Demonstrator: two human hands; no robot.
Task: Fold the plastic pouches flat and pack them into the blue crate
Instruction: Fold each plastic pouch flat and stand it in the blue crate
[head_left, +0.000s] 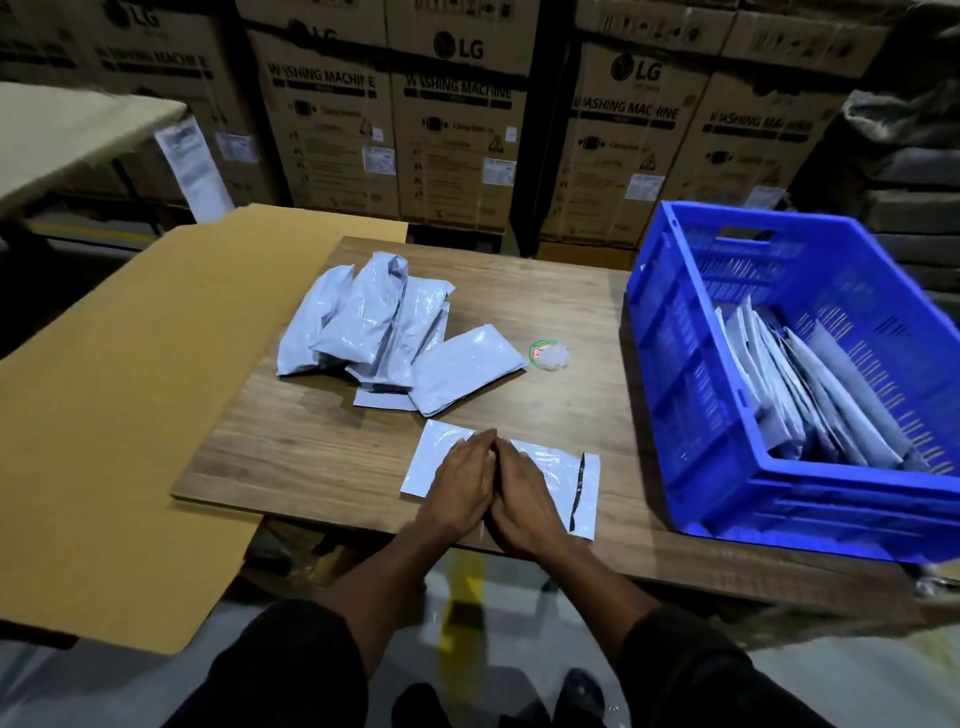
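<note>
A flat white plastic pouch (563, 480) with a black strip near its right end lies at the table's front edge. My left hand (462, 486) and my right hand (522, 501) press side by side on its middle, fingers straight and touching each other. Behind it a heap of several puffy grey-white pouches (374, 325) lies on the wooden table (545, 312). The blue crate (691, 395) stands at the right end of the table, with several flattened pouches (810, 395) leaning on edge inside it.
A small round green-and-red lid with crumpled clear film (548, 357) sits between the heap and the crate. A large brown cardboard sheet (130, 389) overhangs the table's left side. Stacked washing-machine cartons (457, 130) stand behind the table.
</note>
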